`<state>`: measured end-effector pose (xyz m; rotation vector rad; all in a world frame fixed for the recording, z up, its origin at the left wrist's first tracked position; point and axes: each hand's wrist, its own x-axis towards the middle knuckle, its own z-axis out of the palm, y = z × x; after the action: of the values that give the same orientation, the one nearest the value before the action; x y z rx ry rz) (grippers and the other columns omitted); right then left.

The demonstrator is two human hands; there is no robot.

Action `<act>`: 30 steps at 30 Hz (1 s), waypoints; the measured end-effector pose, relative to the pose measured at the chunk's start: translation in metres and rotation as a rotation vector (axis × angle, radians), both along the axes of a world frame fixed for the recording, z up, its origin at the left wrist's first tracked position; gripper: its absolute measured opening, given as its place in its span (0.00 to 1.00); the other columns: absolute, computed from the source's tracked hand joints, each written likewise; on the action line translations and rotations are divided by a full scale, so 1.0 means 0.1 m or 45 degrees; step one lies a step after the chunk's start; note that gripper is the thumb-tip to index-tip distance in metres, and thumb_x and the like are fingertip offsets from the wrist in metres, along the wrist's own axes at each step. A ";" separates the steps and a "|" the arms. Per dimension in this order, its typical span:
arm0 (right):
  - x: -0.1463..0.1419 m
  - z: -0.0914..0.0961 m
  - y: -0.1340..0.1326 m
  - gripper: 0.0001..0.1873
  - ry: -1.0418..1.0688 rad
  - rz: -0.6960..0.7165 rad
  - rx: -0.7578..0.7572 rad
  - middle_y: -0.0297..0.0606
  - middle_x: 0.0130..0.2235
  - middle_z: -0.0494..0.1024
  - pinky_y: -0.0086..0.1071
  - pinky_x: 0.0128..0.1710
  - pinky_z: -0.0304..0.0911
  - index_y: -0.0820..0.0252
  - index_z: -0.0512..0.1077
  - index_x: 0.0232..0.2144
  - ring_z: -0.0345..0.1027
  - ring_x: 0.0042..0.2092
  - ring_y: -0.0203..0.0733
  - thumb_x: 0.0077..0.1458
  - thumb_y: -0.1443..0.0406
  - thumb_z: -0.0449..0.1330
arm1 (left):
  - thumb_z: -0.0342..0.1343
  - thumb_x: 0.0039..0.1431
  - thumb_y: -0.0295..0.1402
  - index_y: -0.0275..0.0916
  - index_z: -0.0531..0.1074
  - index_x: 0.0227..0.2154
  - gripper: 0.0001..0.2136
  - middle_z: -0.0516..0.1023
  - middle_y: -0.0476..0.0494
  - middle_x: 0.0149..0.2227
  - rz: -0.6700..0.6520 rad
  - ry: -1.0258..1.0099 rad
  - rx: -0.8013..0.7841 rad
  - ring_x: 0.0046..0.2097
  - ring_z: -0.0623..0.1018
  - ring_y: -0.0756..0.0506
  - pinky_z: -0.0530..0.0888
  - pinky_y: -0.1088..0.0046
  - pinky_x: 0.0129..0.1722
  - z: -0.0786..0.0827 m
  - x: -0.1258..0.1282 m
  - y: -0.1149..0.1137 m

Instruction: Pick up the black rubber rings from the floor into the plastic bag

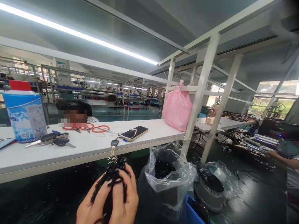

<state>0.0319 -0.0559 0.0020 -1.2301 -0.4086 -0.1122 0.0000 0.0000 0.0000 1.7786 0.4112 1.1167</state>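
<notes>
Low in the middle, my left hand [94, 200] and my right hand [126, 199] are cupped together. Between them they hold a clump of small shiny black pieces [116, 169]; I cannot make out their exact kind. Both thumbs press on the clump from the near side, with the fingers curled around it. Just beyond my hands, a key with a tag [114, 143] lies at the edge of the white table [93, 147]. To the right of my hands stands a bin lined with a clear plastic bag [161, 185], with black pieces inside.
On the table are a blue spray can [24, 115], keys [51, 138], orange-handled scissors [100, 128] and a phone [134, 133]. A pink bag [177, 109] stands by the frame post [205, 84]. A grey basket [209, 189] and blue container [195, 210] sit right. Two people are nearby.
</notes>
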 end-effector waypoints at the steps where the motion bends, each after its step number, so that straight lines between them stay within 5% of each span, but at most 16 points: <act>1: 0.13 0.15 -0.13 0.17 -0.045 -0.010 0.023 0.38 0.58 0.66 0.40 0.59 0.57 0.53 0.74 0.44 0.59 0.59 0.46 0.59 0.56 0.51 | 0.60 0.47 0.47 0.41 0.78 0.33 0.16 0.78 0.45 0.47 -0.079 -0.019 -0.103 0.51 0.75 0.37 0.74 0.71 0.48 0.22 0.13 -0.15; 4: 0.60 0.50 -0.50 0.16 -0.152 -0.138 0.118 0.37 0.57 0.67 0.40 0.61 0.54 0.54 0.73 0.44 0.59 0.58 0.43 0.59 0.56 0.51 | 0.59 0.49 0.42 0.38 0.76 0.37 0.15 0.79 0.44 0.44 -0.369 -0.291 -0.354 0.45 0.77 0.42 0.74 0.76 0.43 0.75 0.62 -0.62; 7: 1.08 0.65 -0.80 0.18 -0.206 -0.291 0.176 0.38 0.55 0.69 0.39 0.60 0.55 0.57 0.72 0.45 0.62 0.56 0.42 0.58 0.56 0.52 | 0.56 0.53 0.41 0.36 0.74 0.40 0.16 0.80 0.44 0.40 -0.525 -0.348 -0.337 0.41 0.77 0.45 0.73 0.74 0.42 0.92 1.15 -0.99; 13: 1.78 0.23 -1.11 0.24 -0.030 -0.384 0.049 0.44 0.55 0.70 0.38 0.59 0.56 0.63 0.70 0.47 0.62 0.56 0.45 0.56 0.53 0.50 | 0.55 0.57 0.40 0.35 0.73 0.37 0.13 0.79 0.44 0.35 -0.594 -0.235 -0.240 0.37 0.77 0.46 0.73 0.68 0.41 0.47 1.91 -1.22; 20: 2.16 -0.22 -0.93 0.20 0.180 -0.199 -0.332 0.44 0.48 0.77 0.32 0.47 0.66 0.63 0.71 0.45 0.72 0.48 0.43 0.59 0.59 0.46 | 0.51 0.63 0.40 0.34 0.73 0.35 0.13 0.77 0.48 0.33 -0.400 0.181 -0.053 0.37 0.77 0.46 0.73 0.63 0.41 -0.03 2.21 -0.86; 25: 2.30 -0.18 -0.97 0.15 0.236 -0.156 -0.778 0.46 0.48 0.76 0.40 0.52 0.63 0.65 0.71 0.46 0.70 0.50 0.45 0.57 0.67 0.55 | 0.55 0.61 0.36 0.34 0.72 0.38 0.09 0.77 0.45 0.39 -0.243 0.652 0.127 0.41 0.77 0.45 0.73 0.59 0.45 -0.07 2.26 -0.57; 30: 2.32 -0.06 -1.22 0.17 0.089 -0.179 -1.133 0.44 0.48 0.76 0.46 0.53 0.62 0.64 0.69 0.48 0.69 0.51 0.45 0.56 0.72 0.57 | 0.58 0.59 0.33 0.35 0.71 0.41 0.10 0.76 0.43 0.44 -0.377 0.867 0.510 0.46 0.76 0.43 0.72 0.56 0.48 0.14 2.14 -0.54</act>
<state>0.2637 -0.1774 -0.0037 -2.1342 -0.3130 -0.0001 0.2143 -0.0545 0.0139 2.4713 0.3144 0.3716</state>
